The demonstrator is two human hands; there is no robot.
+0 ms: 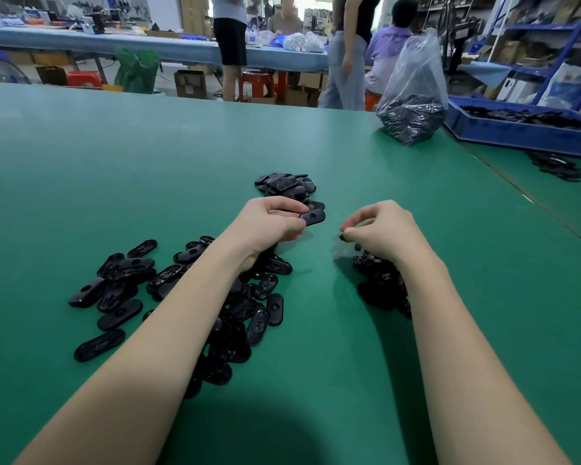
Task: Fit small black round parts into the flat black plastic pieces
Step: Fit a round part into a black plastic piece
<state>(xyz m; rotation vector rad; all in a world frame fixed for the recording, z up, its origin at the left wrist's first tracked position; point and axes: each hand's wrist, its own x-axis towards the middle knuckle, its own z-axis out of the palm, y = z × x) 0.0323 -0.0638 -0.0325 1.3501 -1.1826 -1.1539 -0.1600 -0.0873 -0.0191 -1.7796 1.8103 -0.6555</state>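
Black plastic in both my hands: a flat piece on the left, a small round part on the right.

My left hand (273, 220) pinches one flat black piece (312, 217) by its near end, held just above the green table (148, 156), its long axis running left to right and its hole facing up at me. My right hand (379, 226) pinches a small round part (342, 237) at its fingertips, near the piece's free end and a little lower. I judge the part must travel left and up to meet that hole. Loose flat pieces (168, 290) lie under my left arm; more round parts (379, 280) sit under my right wrist.
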